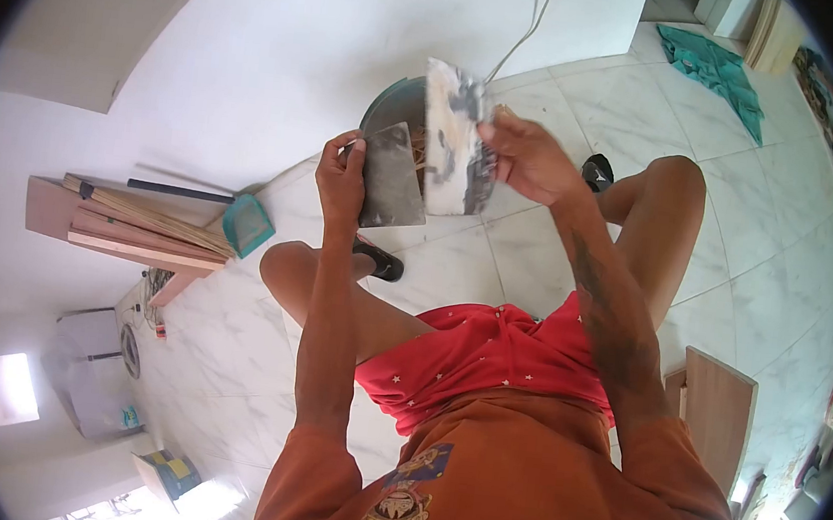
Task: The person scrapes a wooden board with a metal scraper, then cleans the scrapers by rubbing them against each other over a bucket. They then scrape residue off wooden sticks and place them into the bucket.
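My left hand (pixel 341 178) is closed on the edge of a flat grey rectangular plate (pixel 394 180), with the thumb near its upper corner. In my right hand (pixel 535 156) is a longer flat piece (pixel 454 133), white with dark grey smears, gripped at its right side and held upright beside the plate. Their facing edges are close together. Behind both pieces stands a teal bucket (pixel 389 107) with thin brownish scraps inside, partly hidden by them.
Wooden boards (pixel 138 233) and a teal dustpan (pixel 247 225) are by the wall at left. A green cloth (pixel 715 73) lies on the tiled floor (pixel 557 264) at the upper right. A cable (pixel 526 40) runs down the white wall. A wooden panel (pixel 718 409) stands at right.
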{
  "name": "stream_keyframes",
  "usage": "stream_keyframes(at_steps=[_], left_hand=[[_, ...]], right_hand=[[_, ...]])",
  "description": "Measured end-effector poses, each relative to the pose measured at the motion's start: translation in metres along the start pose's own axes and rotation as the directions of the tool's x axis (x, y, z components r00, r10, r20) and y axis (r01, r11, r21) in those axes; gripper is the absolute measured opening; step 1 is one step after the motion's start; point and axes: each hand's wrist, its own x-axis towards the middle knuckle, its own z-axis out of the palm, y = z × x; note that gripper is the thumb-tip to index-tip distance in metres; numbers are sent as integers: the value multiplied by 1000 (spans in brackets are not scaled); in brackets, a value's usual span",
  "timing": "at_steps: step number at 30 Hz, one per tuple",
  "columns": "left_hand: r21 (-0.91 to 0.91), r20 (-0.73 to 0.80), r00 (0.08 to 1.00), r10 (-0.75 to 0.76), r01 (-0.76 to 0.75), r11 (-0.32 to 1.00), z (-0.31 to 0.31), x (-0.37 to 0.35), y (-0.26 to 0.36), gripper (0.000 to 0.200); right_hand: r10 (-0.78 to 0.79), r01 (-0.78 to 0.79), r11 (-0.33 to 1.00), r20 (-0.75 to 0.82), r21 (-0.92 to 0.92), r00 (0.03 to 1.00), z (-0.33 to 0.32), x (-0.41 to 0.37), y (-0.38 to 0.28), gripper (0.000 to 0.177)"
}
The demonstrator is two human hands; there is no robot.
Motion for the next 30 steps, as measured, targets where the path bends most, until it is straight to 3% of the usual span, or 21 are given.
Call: stream_keyframes(at_steps=[1,2,3,4,7,8,11,13,15,19,20,23,25,26,27,28,29,30], left_hand=[[22,8,999,46,-46,999,1,-2,7,24],[5,-6,998,61,-61,998,0,0,15,24],[-14,-20,997,75,-75,997,-2,3,27,24],[-31,-35,996,85,-86,996,-4,5,38,24],[76,7,986,165,-165,983,-10,6,57,25],[148,7,988,157,-156,977,-11,3,63,25],[80,-32,983,182,-178,981,-11,5,49,28],[-126,-60,996,63,-71,990,-3,-7,61,31],[-308,-53,998,-43,25,951,2,-16,61,34],[-520,35,987,-158,153,840,9,-33,46,39],[-525,50,982,-182,181,832,11,-38,41,39],[-518,125,966,-226,258,815,12,-50,25,39],[-496,192,950,-244,309,812,7,-54,10,42],[-340,120,972,-204,233,911,5,-54,3,43],[-166,58,987,-148,155,974,3,-52,2,45],[21,6,997,-82,82,996,-1,-52,2,46],[244,-70,992,104,-84,966,-5,-49,1,52],[314,-46,976,213,-188,931,-9,-44,14,50]], right_hand=[[67,-66,997,37,-25,997,-1,4,6,27],[83,-160,820,-163,-549,983,-1,10,11,28],[-144,-125,551,-241,-825,960,-15,18,42,31],[-373,-160,196,-225,-967,900,-31,22,66,33],[-168,-158,520,-282,-839,945,-37,5,60,37],[-271,-74,539,-256,-839,928,-32,-3,63,44],[-350,89,565,-141,-820,926,-11,-16,51,53],[-361,199,651,-68,-732,930,-8,-7,58,47],[-46,-30,754,-99,-656,994,5,-17,50,43],[-42,24,935,-43,-354,998,26,-20,50,39],[-232,204,918,-43,-340,972,34,-22,51,31],[-115,93,836,-7,-541,993,31,-21,38,27],[-84,12,792,-90,-610,992,32,-14,40,31],[-70,-31,767,-132,-641,989,30,-12,41,34],[-151,48,729,-92,-682,984,28,-13,40,33],[-225,126,685,-45,-717,973,28,-15,40,32],[-294,203,635,10,-745,956,29,-17,40,30],[-330,236,554,50,-798,943,29,-16,40,28]])
